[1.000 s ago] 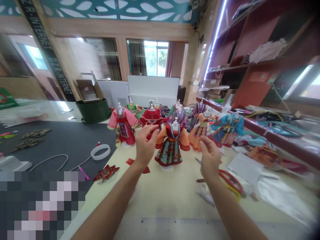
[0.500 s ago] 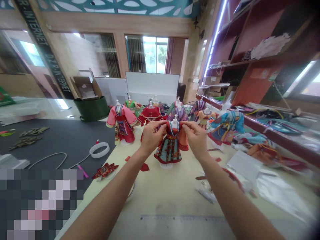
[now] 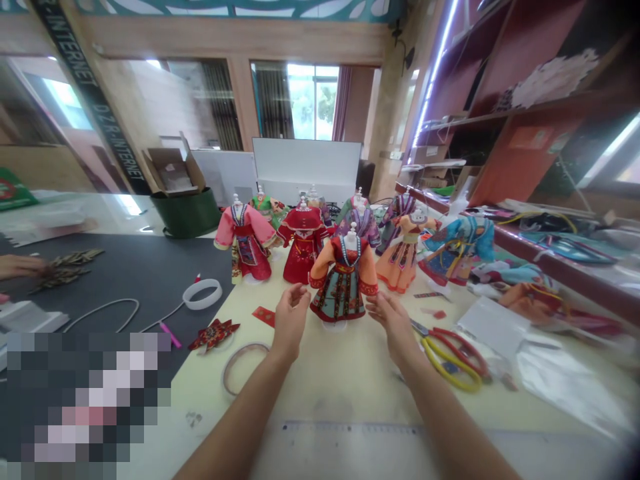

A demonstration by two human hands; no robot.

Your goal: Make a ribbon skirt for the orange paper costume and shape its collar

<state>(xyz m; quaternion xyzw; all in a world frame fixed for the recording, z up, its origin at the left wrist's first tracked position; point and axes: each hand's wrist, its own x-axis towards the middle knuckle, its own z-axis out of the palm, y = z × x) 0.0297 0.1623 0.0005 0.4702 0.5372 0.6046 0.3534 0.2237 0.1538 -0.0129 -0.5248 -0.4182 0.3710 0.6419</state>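
Observation:
A small mannequin in an orange-sleeved costume with a patterned teal skirt (image 3: 344, 280) stands upright on the pale table (image 3: 340, 380). My left hand (image 3: 290, 320) hovers just left of its skirt, fingers loosely curled and empty. My right hand (image 3: 393, 320) hangs just right of the skirt, fingers spread, holding nothing. Neither hand touches the costume. Behind it stand a red costume (image 3: 303, 245), a pink one (image 3: 245, 243) and several more.
Red and yellow scissors (image 3: 450, 347) lie right of my right hand. A tape ring (image 3: 240, 367), a red fabric star (image 3: 213, 333) and a white ring (image 3: 201, 293) lie to the left. A ruler (image 3: 350, 430) lies near me. Another person's hand (image 3: 17, 265) shows far left.
Both hands pinched the orange costume's shoulders half a second ago; they have let go and dropped down beside its skirt, apart from it.

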